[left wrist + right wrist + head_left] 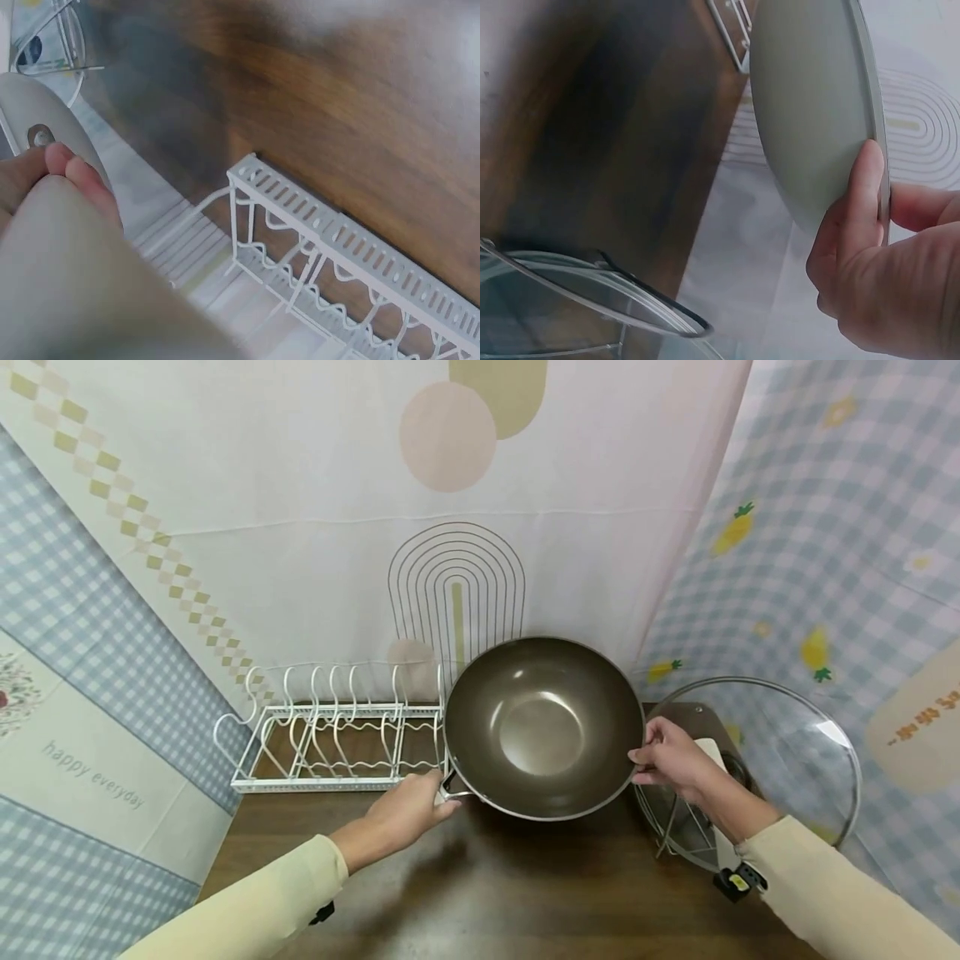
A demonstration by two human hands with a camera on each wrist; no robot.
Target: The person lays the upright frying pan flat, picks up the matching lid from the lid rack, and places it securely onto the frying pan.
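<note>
A dark brown wok (pixel 542 731) with a pale outer wall (pixel 810 105) is held up above the table, its inside facing the head camera. My left hand (pixel 405 810) grips the wok at its handle, on the lower left; most of the handle is hidden by the fingers. At the opposite rim my right hand (pixel 671 756) pinches the edge, thumb on the inside and fingers against the outer wall, as the right wrist view shows. In the left wrist view the left hand (pixel 79 176) is partly covered by the sleeve.
A white wire dish rack (pixel 337 785) stands on the wooden table (pixel 510 893), left of the wok. To the right, a large glass lid (pixel 855 760) leans upright near a wire stand (pixel 667 835), with another lid low beside it. Printed cloth (pixel 300 568) hangs behind.
</note>
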